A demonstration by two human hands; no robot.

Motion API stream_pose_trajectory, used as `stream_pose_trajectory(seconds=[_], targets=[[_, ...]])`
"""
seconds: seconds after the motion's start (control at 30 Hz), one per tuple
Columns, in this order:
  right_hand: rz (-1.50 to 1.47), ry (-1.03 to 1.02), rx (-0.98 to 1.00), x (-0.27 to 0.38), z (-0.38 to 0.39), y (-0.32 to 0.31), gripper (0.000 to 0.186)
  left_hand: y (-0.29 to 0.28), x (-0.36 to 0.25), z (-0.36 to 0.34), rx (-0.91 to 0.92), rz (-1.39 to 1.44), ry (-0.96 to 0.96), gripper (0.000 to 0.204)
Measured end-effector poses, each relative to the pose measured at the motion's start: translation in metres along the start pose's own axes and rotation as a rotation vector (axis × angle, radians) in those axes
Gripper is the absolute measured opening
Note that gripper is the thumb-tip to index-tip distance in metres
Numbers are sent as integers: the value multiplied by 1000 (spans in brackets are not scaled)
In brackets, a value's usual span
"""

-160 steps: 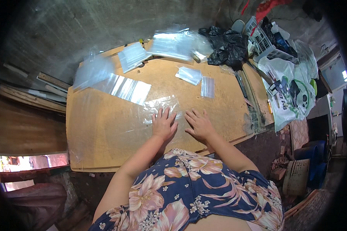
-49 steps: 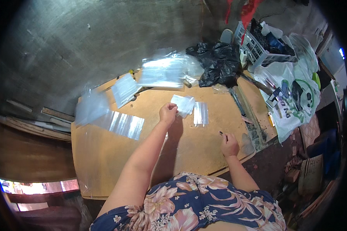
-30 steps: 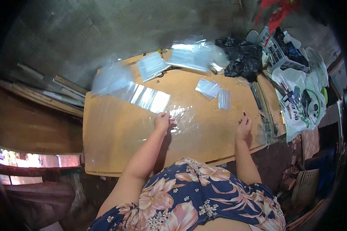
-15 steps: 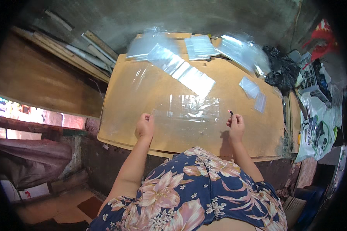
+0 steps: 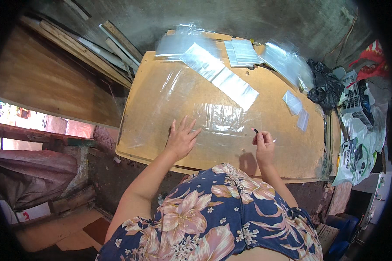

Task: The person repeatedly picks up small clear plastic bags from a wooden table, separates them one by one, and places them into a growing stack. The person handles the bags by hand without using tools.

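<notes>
Down in the head view, we have our left hand (image 5: 181,142) spread open, holding nothing, at the left end of a clear plastic sheet (image 5: 224,117) lying flat on the tan table (image 5: 298,152). Our right hand (image 5: 265,147) pinches a small dark stick (image 5: 255,131) near the sheet's right side. Beyond, a shiny plastic strip (image 5: 222,79) slants across the tabletop.

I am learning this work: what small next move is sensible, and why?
Perhaps steady the clear, thin plastic sheet with the left hand: that hand is spread open at the sheet's left side, while the right hand pinches a small black pink-tipped object near its right side.
</notes>
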State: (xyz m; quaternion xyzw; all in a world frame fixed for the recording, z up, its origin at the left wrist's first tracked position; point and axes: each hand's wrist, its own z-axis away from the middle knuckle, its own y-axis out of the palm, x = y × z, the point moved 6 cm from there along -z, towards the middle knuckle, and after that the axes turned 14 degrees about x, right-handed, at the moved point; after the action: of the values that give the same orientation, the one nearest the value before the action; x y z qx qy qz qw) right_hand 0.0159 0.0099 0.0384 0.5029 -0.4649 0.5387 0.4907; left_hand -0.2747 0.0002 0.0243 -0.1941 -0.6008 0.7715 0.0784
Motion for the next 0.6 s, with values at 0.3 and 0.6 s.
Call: stream_pose_trajectory(seconds=[0.3, 0.6], targets=[[489, 118, 190, 4, -22, 68, 14, 0, 18, 6, 77, -16, -276, 50], [822, -82, 461, 9, -42, 138, 16, -7, 28, 1, 127, -48, -195, 52]])
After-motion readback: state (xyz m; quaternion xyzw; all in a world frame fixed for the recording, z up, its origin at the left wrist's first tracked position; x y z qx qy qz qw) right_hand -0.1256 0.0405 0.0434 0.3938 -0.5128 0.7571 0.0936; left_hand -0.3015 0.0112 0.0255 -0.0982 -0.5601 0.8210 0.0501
